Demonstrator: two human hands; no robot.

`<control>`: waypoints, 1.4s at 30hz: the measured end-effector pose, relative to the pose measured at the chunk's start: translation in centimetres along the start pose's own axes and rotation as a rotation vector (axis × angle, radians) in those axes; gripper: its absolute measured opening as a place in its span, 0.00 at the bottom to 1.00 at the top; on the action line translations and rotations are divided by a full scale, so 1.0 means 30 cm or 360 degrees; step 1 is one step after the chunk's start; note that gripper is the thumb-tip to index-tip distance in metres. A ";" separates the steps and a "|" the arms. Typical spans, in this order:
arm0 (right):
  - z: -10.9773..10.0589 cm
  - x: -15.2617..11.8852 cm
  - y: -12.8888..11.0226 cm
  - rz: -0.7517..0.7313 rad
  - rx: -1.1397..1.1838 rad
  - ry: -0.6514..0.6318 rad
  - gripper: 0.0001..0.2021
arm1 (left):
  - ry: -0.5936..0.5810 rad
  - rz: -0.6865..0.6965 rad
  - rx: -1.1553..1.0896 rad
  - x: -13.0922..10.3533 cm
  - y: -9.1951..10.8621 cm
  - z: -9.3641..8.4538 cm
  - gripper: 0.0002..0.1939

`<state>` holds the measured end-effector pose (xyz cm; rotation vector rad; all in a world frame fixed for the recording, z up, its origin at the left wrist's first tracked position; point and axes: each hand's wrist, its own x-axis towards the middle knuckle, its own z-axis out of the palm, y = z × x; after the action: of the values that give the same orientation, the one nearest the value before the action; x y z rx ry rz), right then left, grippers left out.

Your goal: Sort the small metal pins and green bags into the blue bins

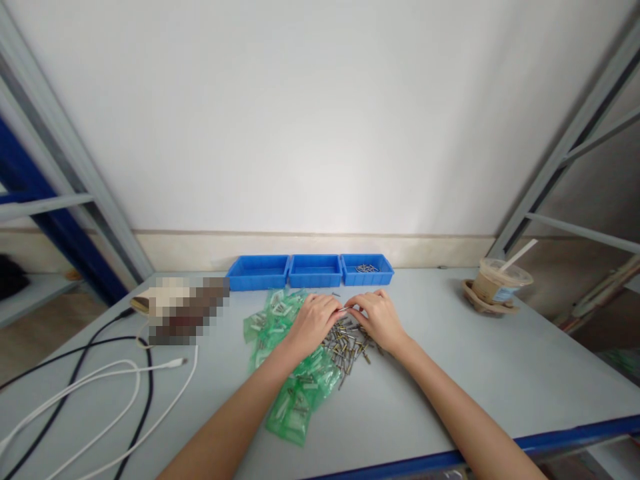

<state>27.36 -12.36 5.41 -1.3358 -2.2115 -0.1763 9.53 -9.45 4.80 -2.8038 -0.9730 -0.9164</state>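
A slim metal piece [344,309] is held just above the far edge of a pile of metal pins [350,347], pinched between the fingertips of the left hand [316,317] and those of the right hand [377,320]. Each grip is closed on the piece, with thumb and fingers drawn together; finer detail of it is blurred. The left hand is held over the far left side of the pile, the right hand over its far right side. Yellowish parts can be seen among the pins. Beneath the pile, a grey surface [500,367] is seen. Directly left of the pile, green bags [290,413] are heaped, partly covered by the left forearm, and small pieces can be seen through them. Beyond the pile, a left bin [257,281], a middle bin [316,277] and a right bin [369,277], all blue, are lined up; small metal pieces are contained in the last. Well to the right of the pile, a cup [490,283] with a straw [520,255] is set in a holder [483,305]. Well to its left, a white cable [175,363] and a black cable [151,387] are laid loosely.
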 end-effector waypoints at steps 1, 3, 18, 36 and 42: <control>0.000 0.000 0.001 -0.0012 0.0003 -0.0008 0.08 | 0.0000 -0.0002 0.0015 0.001 0.000 -0.002 0.10; 0.000 -0.001 -0.001 -0.0056 0.0020 -0.0030 0.08 | 0.0001 -0.0006 0.0050 0.002 -0.001 -0.006 0.12; -0.009 -0.004 -0.009 -0.0080 0.0059 -0.0064 0.08 | 0.0057 -0.0036 0.0089 0.003 -0.002 0.001 0.14; -0.022 -0.003 -0.010 -0.0114 0.0122 -0.0092 0.06 | 0.0039 -0.0036 0.0134 0.002 0.005 -0.002 0.18; -0.037 0.000 -0.006 -0.0104 0.0098 -0.0093 0.08 | -0.0006 -0.0018 0.0023 0.001 0.006 -0.004 0.14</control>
<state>27.63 -12.88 6.38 -1.2515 -2.2916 -0.0935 9.58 -9.60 4.93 -2.7919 -0.9927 -0.9022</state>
